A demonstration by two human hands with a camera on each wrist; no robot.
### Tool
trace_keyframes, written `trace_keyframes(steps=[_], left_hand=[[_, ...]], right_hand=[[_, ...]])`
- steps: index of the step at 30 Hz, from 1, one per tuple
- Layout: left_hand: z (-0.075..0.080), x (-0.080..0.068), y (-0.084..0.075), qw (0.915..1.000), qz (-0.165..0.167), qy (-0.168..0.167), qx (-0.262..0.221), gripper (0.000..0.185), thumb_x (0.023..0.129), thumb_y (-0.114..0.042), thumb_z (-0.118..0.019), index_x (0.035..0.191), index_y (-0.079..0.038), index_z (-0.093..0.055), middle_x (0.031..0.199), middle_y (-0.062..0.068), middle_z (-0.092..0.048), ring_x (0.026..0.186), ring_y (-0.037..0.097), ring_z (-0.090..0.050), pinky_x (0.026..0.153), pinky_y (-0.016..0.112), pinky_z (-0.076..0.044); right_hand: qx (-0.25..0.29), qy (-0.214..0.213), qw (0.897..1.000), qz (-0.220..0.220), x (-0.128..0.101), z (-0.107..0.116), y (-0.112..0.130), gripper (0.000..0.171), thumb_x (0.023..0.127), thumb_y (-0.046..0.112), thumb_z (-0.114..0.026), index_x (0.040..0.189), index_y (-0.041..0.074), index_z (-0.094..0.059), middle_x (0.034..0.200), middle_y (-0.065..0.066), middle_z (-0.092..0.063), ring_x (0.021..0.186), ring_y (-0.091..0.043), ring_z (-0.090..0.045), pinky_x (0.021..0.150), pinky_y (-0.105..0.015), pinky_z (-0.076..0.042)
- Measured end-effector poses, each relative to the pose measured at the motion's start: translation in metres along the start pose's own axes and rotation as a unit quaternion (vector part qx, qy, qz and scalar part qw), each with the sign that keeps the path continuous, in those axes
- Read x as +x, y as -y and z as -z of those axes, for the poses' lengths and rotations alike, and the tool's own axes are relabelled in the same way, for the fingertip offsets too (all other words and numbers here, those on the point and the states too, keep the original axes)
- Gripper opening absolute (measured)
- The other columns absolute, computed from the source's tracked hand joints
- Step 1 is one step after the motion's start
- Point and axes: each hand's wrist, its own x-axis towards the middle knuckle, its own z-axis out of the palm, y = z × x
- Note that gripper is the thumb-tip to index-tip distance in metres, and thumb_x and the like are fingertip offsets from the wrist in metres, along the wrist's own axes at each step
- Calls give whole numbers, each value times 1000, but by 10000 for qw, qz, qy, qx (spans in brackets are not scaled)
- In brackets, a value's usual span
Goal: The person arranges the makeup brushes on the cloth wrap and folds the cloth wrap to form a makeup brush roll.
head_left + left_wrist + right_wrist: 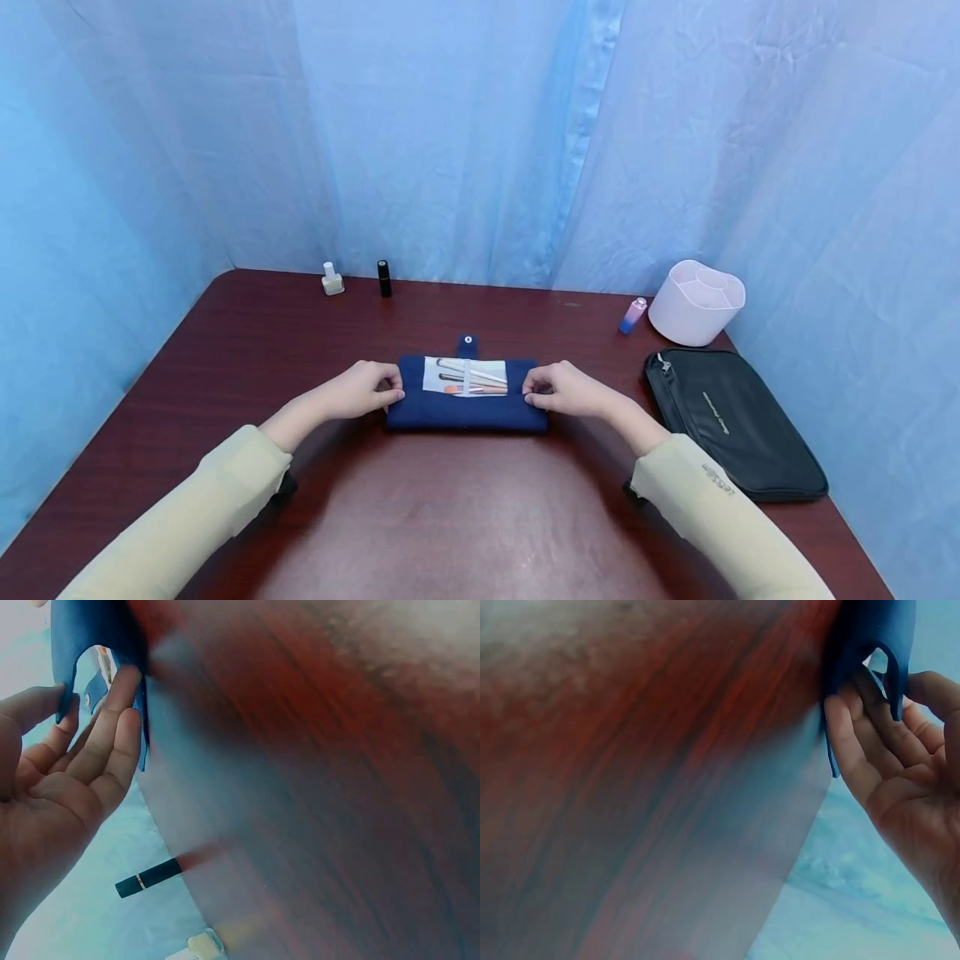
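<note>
A navy blue fabric brush pouch (465, 410) lies in the middle of the dark red table (465, 517). Its front flap is partly folded up, and several makeup brushes (471, 377) show in a pale panel behind it. A snap tab (467, 342) sticks out at the far edge. My left hand (369, 390) pinches the pouch's left end. In the left wrist view the fingers (112, 742) lie against the blue fabric (97, 630). My right hand (558, 390) pinches the right end, where the fingers (855, 742) curl under the blue fold (877, 630).
At the back left stand a small pale nail polish bottle (332, 280) and a black tube (384, 278). At the back right are a pink-and-blue bottle (632, 315) and a pale pink organiser cup (696, 302). A black zip bag (731, 421) lies right of the pouch. Blue curtains enclose the table.
</note>
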Motion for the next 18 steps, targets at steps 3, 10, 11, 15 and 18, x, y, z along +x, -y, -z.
trace_keyframes(steps=[3,10,11,15,18], left_hand=[[-1,5,2,9997,217,93,-23,10,92,-15,-60,83,-10,-59,69,-2,-62,59,13,-60,57,25,-45],[-6,12,3,9965,82,197,811,17,89,-16,-64,72,-12,-60,81,0,-51,71,12,-47,65,26,-41],[-7,13,2,9956,51,222,907,19,88,-16,-64,71,-13,-59,82,0,-50,73,12,-46,66,27,-40],[-9,13,0,9944,58,257,1020,22,87,-17,-66,67,-13,-58,81,0,-49,73,13,-45,66,27,-40],[-9,13,-1,9942,74,257,1044,22,87,-17,-66,66,-13,-58,80,0,-48,72,13,-44,66,27,-39]], right_hand=[[197,62,9993,-304,5,1,0,6,90,18,-63,88,13,-65,78,6,-64,65,-6,-59,62,-21,-51],[370,393,9963,-673,11,-1,1,5,90,16,-64,86,13,-65,72,3,-61,53,-12,-59,55,-23,-52],[307,428,9961,-703,11,-2,1,6,90,17,-64,85,14,-65,71,4,-60,52,-11,-59,54,-23,-52],[-69,274,9989,-381,11,-6,1,4,88,15,-66,85,15,-64,75,4,-58,60,-8,-56,58,-21,-50],[-505,-66,9986,149,8,-6,5,4,87,12,-67,88,16,-65,84,5,-57,74,-8,-53,67,-23,-49]])
